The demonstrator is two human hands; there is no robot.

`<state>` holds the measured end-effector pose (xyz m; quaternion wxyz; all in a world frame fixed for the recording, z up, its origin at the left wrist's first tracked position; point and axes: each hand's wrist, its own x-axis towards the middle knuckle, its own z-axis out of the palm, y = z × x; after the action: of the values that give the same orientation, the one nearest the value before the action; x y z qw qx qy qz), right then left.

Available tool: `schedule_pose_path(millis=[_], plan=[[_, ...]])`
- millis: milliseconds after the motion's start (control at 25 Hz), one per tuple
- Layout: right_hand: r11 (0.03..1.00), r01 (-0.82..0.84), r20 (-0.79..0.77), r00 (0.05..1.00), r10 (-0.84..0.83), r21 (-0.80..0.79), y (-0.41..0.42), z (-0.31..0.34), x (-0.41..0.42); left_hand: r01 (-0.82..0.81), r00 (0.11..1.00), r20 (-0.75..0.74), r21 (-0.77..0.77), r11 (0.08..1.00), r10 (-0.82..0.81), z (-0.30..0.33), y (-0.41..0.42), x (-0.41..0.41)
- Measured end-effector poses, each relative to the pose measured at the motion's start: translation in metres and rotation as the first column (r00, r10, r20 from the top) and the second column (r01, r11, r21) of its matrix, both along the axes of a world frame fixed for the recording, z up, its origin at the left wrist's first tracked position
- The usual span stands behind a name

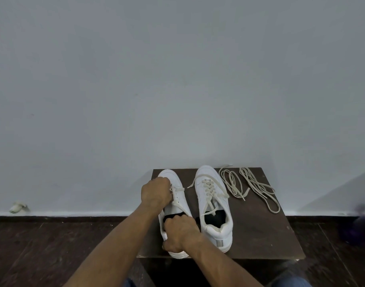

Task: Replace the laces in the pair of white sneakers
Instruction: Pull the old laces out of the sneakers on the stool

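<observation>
A plain pale grey wall (177, 79) filled most of the view and was evenly lit. Along its base a lighter strip (74, 213) was seen where it met the floor. The floor (43, 255) was laid in dark brown wooden boards. A small dark brown table (260, 235) was placed against the wall. A shadow (343, 189) was cast diagonally on the wall at the right.

You see 2 white sneakers (213, 204), black inside, cream heel lining, silver heel tab on right one. Cream laces (210, 188); 2 loose cream laces (258, 188). Dark brown table (260, 224). Dark wood-grain floor (43, 245). Plain pale grey wall (177, 79).
</observation>
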<state>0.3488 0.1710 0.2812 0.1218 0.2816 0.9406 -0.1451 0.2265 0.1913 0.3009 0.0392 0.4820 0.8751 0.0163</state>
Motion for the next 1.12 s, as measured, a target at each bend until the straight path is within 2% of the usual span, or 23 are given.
schedule_pose_path(millis=[40, 80, 120, 160, 200, 240, 280, 320, 400, 480, 560, 640, 760, 840, 920, 960, 1000, 1040, 1080, 1120], plan=[[1.000, 0.000, 0.000, 1.000, 0.000, 0.001, 0.000, 0.000, 0.000, -0.025, 0.999, 0.028, 0.052, 0.998, 0.023, 0.001, -0.002, -0.002], [1.000, 0.001, -0.002, 1.000, -0.001, 0.004, 0.000, -0.001, 0.000, -0.104, 0.986, 0.141, 0.149, 0.983, 0.083, 0.004, -0.003, -0.006], [1.000, 0.000, -0.006, 1.000, 0.000, 0.007, 0.000, -0.001, 0.000, -0.253, 0.918, 0.371, 0.275, 0.928, 0.141, 0.009, -0.004, -0.011], [1.000, -0.003, -0.012, 1.000, 0.004, 0.008, 0.000, -0.001, 0.000, -0.443, 0.758, 0.640, 0.363, 0.820, 0.126, 0.019, -0.005, -0.016], [1.000, -0.007, -0.016, 1.000, 0.007, 0.004, 0.000, -0.002, 0.000, -0.624, 0.559, 0.829, 0.400, 0.671, 0.026, 0.032, -0.006, -0.024], [1.000, -0.010, -0.023, 1.000, 0.010, 0.001, 0.000, -0.002, 0.000, -0.753, 0.398, 0.913, 0.378, 0.538, -0.085, 0.047, -0.007, -0.031], [1.000, -0.010, -0.030, 0.999, 0.010, 0.002, 0.001, -0.003, 0.000, -0.817, 0.302, 0.939, 0.343, 0.464, -0.164, 0.063, -0.008, -0.038], [1.000, -0.008, -0.034, 0.999, 0.008, 0.003, 0.001, -0.002, 0.000, -0.832, 0.270, 0.944, 0.327, 0.448, -0.190, 0.074, -0.008, -0.044], [1.000, -0.004, -0.031, 1.000, 0.004, 0.000, 0.000, 0.000, 0.001, -0.773, 0.329, 0.937, 0.338, 0.537, -0.115, 0.079, -0.009, -0.048], [1.000, -0.011, -0.024, 1.000, 0.011, 0.006, 0.000, -0.001, 0.001, -0.643, 0.467, 0.884, 0.336, 0.688, 0.004, 0.062, -0.012, -0.043], [1.000, -0.021, -0.016, 1.000, 0.021, 0.013, 0.000, 0.000, 0.002, -0.477, 0.652, 0.745, 0.259, 0.840, 0.141, 0.041, -0.020, -0.034], [0.999, -0.029, -0.001, 1.000, 0.029, 0.016, 0.000, 0.002, 0.003, -0.383, 0.742, 0.643, 0.171, 0.908, 0.191, 0.026, -0.031, -0.016], [0.997, -0.064, 0.005, 0.998, 0.064, 0.040, 0.000, 0.005, 0.004, -0.346, 0.752, 0.624, 0.101, 0.933, 0.212, 0.007, -0.048, 0.006], [0.995, -0.094, -0.028, 0.995, 0.094, 0.022, 0.002, 0.003, 0.009, -0.290, 0.804, 0.562, 0.087, 0.953, 0.193, -0.001, -0.058, 0.014], [0.995, -0.067, -0.143, 0.988, 0.056, -0.075, 0.004, -0.001, 0.016, -0.273, 0.852, 0.491, 0.124, 0.954, 0.180, -0.001, -0.063, 0.016], [0.987, -0.013, -0.253, 0.967, -0.028, -0.160, 0.003, 0.000, 0.021, -0.280, 0.868, 0.461, 0.147, 0.949, 0.185, -0.003, -0.064, 0.017], [0.966, 0.063, -0.376, 0.913, -0.156, -0.250, 0.002, 0.002, 0.024, -0.279, 0.874, 0.450, 0.162, 0.947, 0.180, -0.003, -0.064, 0.018], [0.940, 0.133, -0.497, 0.820, -0.283, -0.315, 0.004, 0.005, 0.025, -0.308, 0.861, 0.466, 0.162, 0.938, 0.203, -0.004, -0.064, 0.018], [0.921, 0.185, -0.594, 0.717, -0.366, -0.344, 0.008, 0.010, 0.021, -0.331, 0.850, 0.481, 0.171, 0.928, 0.215, -0.005, -0.063, 0.017], [0.921, 0.230, -0.651, 0.653, -0.386, -0.315, 0.014, 0.015, 0.014, -0.361, 0.830, 0.506, 0.165, 0.918, 0.236, -0.007, -0.063, 0.017]])
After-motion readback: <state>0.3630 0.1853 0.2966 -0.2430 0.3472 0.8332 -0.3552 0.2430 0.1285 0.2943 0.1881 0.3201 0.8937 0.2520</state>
